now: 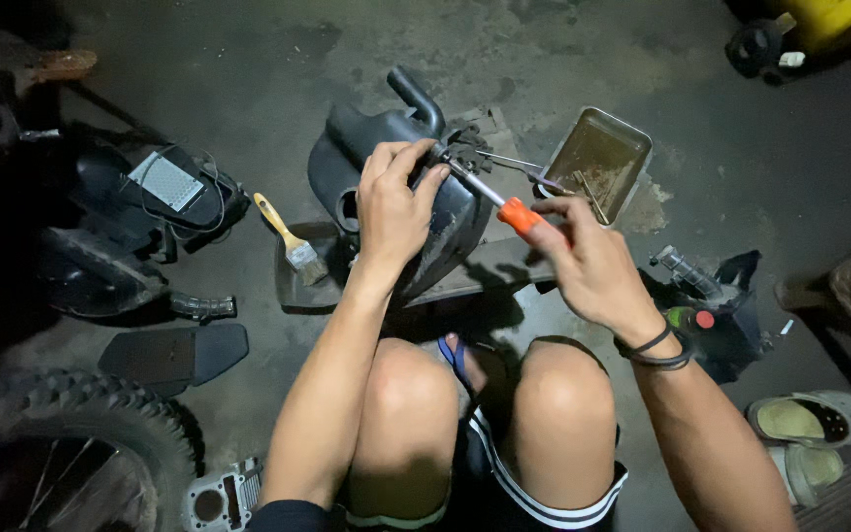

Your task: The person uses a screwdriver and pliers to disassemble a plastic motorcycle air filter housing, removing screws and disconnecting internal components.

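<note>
My left hand [393, 202] presses down on top of a black plastic housing with a curved tube [416, 128], which stands on the concrete floor in front of my knees. My right hand [583, 258] grips the orange handle of a screwdriver [504, 202]. Its metal shaft runs up and left, and the tip meets the housing right beside my left fingertips. I am squatting, and both knees show at the bottom of the view.
A metal tray [598, 158] with small tools lies behind the housing. A yellow-handled paintbrush [288, 234] rests at the left. Black motorcycle panels [140, 207], a knobby tyre [81, 433] and an engine cylinder [219, 498] lie left. Shoes [819, 424] sit right.
</note>
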